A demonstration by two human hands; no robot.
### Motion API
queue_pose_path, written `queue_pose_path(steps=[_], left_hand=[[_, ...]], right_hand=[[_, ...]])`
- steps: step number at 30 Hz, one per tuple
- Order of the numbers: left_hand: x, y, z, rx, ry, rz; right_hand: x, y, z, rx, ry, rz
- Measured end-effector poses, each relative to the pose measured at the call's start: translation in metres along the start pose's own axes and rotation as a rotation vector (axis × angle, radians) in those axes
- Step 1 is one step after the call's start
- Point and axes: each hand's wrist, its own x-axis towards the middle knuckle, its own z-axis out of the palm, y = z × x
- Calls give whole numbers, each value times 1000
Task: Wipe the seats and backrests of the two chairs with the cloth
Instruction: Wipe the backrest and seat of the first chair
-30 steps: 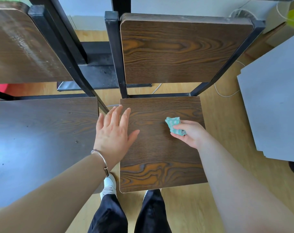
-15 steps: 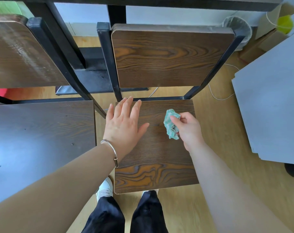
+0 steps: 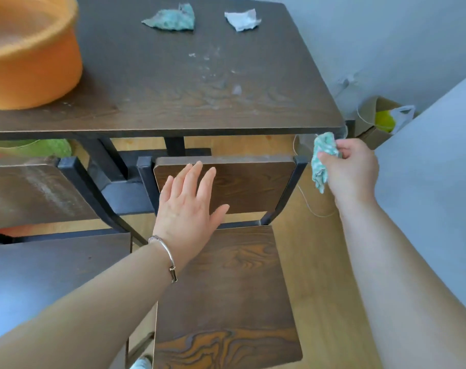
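Teal and speckled, the cloth (image 3: 323, 158) hangs bunched from the right hand (image 3: 351, 169), pinched between the thumb and curled fingers. It is in the air just off the right post of the nearer chair's backrest (image 3: 253, 187), below the front right corner of the dark wooden surface (image 3: 173, 102), and touches neither chair. The left hand (image 3: 189, 206) is released and holds nothing. Its fingers are straight and slightly spread, with the thumb out to the side. The fingertips lie over the upper left part of that backrest and the palm sits over its lower edge. Whether it presses on the wood or only hovers in front cannot be told. A thin metal bangle (image 3: 165, 251) circles the left wrist. Under the forearm, the wood-grain seat (image 3: 226, 288) of this chair runs toward the camera. To its left stands the second chair, its backrest (image 3: 27, 193) streaked pale and its seat (image 3: 40, 275) darker. On the surface sit an orange basin (image 3: 29, 51) at the left, a second teal rag (image 3: 170, 20) and a crumpled white wipe (image 3: 242, 20) at the far edge, and pale smears (image 3: 213, 73) nearer the middle. A cardboard box (image 3: 370, 123) rests on the floor beyond the right hand, beside a grey panel (image 3: 426, 182).
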Motion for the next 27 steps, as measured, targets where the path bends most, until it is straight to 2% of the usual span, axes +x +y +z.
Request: queue_pose_path(steps=[5,8,12,18,27], left_hand=[[10,11,5,0,-15,10],[6,8,16,15,-44,14],[-4,-4,23,-1,-46,2],[-15,-34,20,15,-50,-28],[-36,-109,-7,32,-10,-110]], right_hand=[[33,-19,24,-282,-84,-102],[32,-22,43,-339,-166,-47],[17,-32,57,-390,-187,-68],[-35,-79,102,-386,-267,-157],[-109,-162,172,-274,-448,-170]])
